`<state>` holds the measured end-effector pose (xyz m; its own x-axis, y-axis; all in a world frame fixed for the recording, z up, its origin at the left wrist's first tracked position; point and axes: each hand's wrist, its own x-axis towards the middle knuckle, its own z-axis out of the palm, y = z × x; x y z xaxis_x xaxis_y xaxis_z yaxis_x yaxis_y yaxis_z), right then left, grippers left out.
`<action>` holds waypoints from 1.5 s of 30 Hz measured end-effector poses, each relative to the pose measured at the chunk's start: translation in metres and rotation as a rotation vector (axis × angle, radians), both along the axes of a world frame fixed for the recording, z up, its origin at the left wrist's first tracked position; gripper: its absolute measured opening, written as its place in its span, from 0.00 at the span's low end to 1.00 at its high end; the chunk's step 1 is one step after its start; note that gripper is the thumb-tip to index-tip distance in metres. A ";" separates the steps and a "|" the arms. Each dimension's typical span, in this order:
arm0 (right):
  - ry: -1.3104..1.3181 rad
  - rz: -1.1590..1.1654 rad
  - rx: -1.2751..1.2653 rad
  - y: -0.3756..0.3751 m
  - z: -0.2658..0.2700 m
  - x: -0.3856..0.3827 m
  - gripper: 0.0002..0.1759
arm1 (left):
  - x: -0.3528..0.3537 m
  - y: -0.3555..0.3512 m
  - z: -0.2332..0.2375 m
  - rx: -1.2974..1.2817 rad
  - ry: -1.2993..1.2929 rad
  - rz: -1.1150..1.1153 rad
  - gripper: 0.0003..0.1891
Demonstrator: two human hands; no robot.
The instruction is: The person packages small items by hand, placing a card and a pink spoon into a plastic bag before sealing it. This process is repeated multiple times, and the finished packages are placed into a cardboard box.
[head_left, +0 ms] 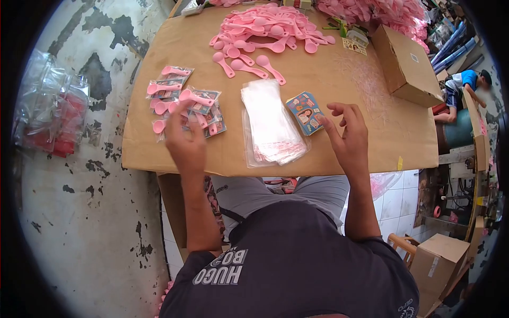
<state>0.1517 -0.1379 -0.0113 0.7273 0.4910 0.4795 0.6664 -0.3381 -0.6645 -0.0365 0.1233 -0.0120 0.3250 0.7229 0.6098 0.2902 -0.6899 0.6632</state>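
My left hand (pixel 186 143) is over a heap of clear bags (pixel 216 114), each with a pink measuring spoon (pixel 195 97) and a printed card inside. Its fingers are apart, and they partly cover the bags beneath. My right hand (pixel 350 132) has its thumb at the edge of a stack of blue printed cards (pixel 305 114); the other fingers are curled but spaced away from the thumb. Between my hands lies a pile of flat clear plastic bags (pixel 270 122), next to the cards.
Loose pink spoons (pixel 265 29) form a large heap at the far side of the brown-covered table (pixel 180 45). A cardboard box (pixel 408 66) stands at the right edge. Another person (pixel 461 87) is beyond it. A peeling wall (pixel 101 212) borders the left.
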 end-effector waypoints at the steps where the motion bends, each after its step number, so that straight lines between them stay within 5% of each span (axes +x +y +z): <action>1: -0.044 -0.024 -0.021 0.001 -0.007 0.004 0.17 | 0.005 -0.013 -0.006 -0.071 0.051 -0.127 0.12; 4: 0.082 -0.056 -0.125 0.008 -0.017 0.008 0.22 | 0.025 -0.053 -0.011 -0.407 0.388 -0.275 0.09; 8: 0.389 -0.006 -0.100 0.012 -0.027 0.017 0.23 | 0.037 -0.056 -0.023 -0.101 0.532 -0.292 0.12; 10: 0.527 0.016 -0.003 0.010 -0.030 0.021 0.21 | 0.038 -0.052 -0.026 -0.385 0.419 -0.349 0.15; 13: 0.533 -0.031 0.019 0.008 -0.029 0.023 0.19 | 0.035 -0.048 -0.033 -0.488 0.354 -0.365 0.14; 19: 0.168 -0.146 0.146 0.008 -0.028 0.020 0.12 | 0.027 -0.046 -0.038 -0.230 0.211 -0.325 0.12; 23: 0.105 -0.118 0.240 0.006 -0.020 0.012 0.11 | 0.024 -0.053 -0.036 -0.299 -0.040 -0.273 0.12; 26: 0.336 0.025 0.324 0.009 -0.007 -0.010 0.10 | 0.024 -0.053 -0.038 -0.519 -0.374 -0.406 0.12; 28: 0.516 0.213 0.285 0.011 -0.003 -0.024 0.11 | 0.024 -0.052 -0.042 -0.974 -0.724 -0.553 0.11; 32: 0.574 0.286 0.041 0.015 -0.003 -0.044 0.11 | 0.026 -0.053 -0.044 -0.980 -0.685 -0.573 0.10; 37: 0.730 0.284 0.245 0.038 -0.008 -0.060 0.10 | 0.026 -0.060 -0.043 -1.035 -0.615 -0.638 0.07; 40: 0.774 0.347 0.118 0.047 -0.010 -0.061 0.09 | 0.028 -0.063 -0.049 -0.998 -0.676 -0.599 0.08; 41: 0.487 0.366 0.014 0.050 -0.008 -0.061 0.08 | 0.027 -0.064 -0.048 -0.996 -0.671 -0.600 0.08; 45: 0.280 0.272 -0.152 0.048 -0.009 -0.058 0.07 | 0.019 -0.054 -0.041 -0.938 -0.729 -0.503 0.09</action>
